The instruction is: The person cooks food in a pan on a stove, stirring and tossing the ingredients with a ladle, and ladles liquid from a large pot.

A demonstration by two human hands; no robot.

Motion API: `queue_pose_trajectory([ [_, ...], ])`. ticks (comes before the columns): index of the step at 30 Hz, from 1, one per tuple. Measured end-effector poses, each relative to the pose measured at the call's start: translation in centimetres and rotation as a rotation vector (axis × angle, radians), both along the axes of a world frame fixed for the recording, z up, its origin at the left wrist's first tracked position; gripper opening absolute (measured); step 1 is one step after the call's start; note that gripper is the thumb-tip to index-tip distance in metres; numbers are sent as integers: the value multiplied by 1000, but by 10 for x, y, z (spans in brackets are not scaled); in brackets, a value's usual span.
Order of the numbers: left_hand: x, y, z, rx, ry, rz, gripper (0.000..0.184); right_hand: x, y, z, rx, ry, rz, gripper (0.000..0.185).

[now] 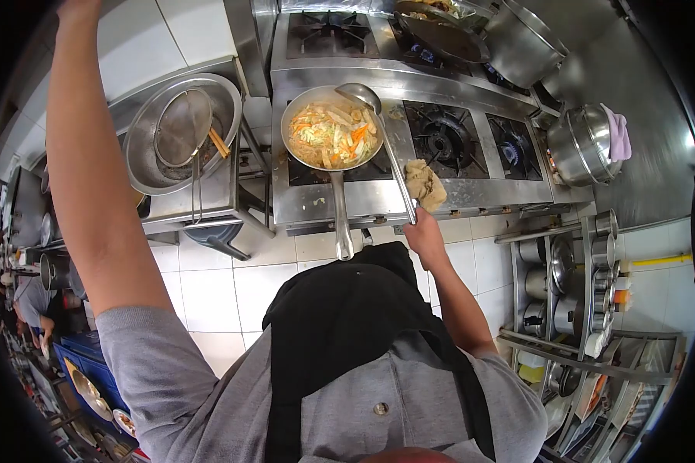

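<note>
My right hand (425, 233) is wrapped round the handle of a long metal ladle (394, 158). The ladle's bowl rests at the upper right rim of a frying pan (337, 168), over the food. Sliced vegetables and other pieces in sauce (328, 133) fill the pan, which sits on a front burner with its handle toward me. Just above my right hand, a crumpled brown cloth (425, 185) lies on the stove's front edge. My left arm stretches up past the top left edge of the view; only a bit near the wrist shows there, and its fingers are out of sight.
Left of the stove, a large metal basin (140, 171) holds a strainer (184, 127) and wooden chopsticks (219, 144). A dark wok (444, 37) and big pots (525, 42) stand at the back right. Shelves with pots (552, 328) are at the right; another person (32, 302) is far left.
</note>
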State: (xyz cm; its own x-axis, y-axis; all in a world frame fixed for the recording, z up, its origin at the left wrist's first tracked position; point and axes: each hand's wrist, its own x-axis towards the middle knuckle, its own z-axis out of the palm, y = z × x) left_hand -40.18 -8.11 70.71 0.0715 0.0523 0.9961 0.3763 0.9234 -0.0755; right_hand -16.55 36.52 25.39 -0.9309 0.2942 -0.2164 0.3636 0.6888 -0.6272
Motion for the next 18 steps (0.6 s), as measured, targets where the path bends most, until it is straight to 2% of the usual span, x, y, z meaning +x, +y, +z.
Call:
queue_pose_trajectory([
  [4,-1,4,0,-15,46,26,30,2,2,-18,-7,36,81,20],
  [8,-6,3,2,12,131,33,30,11,1,7,29,70,116,21],
  [11,4,10,-5,-36,-44,-12,31,-7,1,21,-22,-3,50,22],
  [13,-9,14,-3,229,-39,-110,30,-29,6,7,13,27,59,22],
  [14,-3,14,-4,228,-36,-110,30,-35,8,-5,48,60,73,21],
  [17,6,7,-4,-58,62,-86,28,-36,3,-19,-43,16,101,23],
  [18,-4,4,-1,-34,75,5,28,-31,0,-21,-79,-37,121,23],
])
